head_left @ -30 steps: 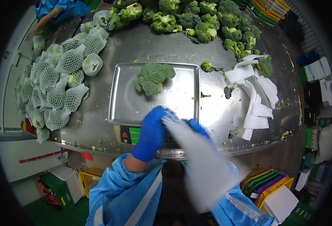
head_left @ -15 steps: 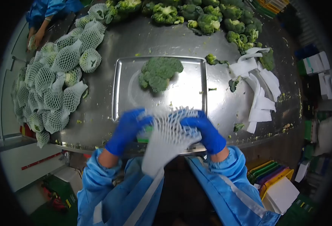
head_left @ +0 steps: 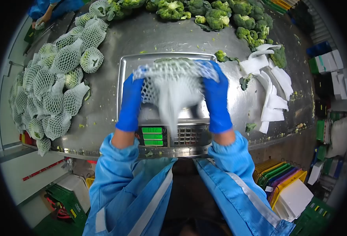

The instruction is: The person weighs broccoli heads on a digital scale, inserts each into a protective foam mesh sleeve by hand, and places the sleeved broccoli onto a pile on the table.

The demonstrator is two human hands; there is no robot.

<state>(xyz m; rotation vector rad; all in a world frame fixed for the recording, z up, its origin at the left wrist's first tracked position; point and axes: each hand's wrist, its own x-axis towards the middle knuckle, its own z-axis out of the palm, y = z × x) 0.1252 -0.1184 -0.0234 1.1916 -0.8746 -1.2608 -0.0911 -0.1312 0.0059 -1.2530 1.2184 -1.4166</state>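
Note:
A white foam net [head_left: 171,84], smeared by motion, is stretched wide between my two blue-gloved hands above the scale's metal tray [head_left: 122,74]. My left hand [head_left: 131,100] grips its left edge, and my right hand [head_left: 216,96] grips its right edge. Only the green top of the broccoli head [head_left: 175,61] shows at the net's far rim; the rest of it is hidden. Green digits glow on the scale's panel [head_left: 153,136], nearer to me than the tray.
Net-wrapped broccoli [head_left: 53,92] is piled at the left. Bare broccoli heads [head_left: 216,17] line the far edge. White foam strips [head_left: 269,94] lie at the right. A co-worker's hand [head_left: 45,16] shows at the far left. Crates [head_left: 285,185] stand below right.
The net has been spread open between my hands and carried forward from the table's near edge to over the tray, where it now hides most of the broccoli. The scale's display has come into view.

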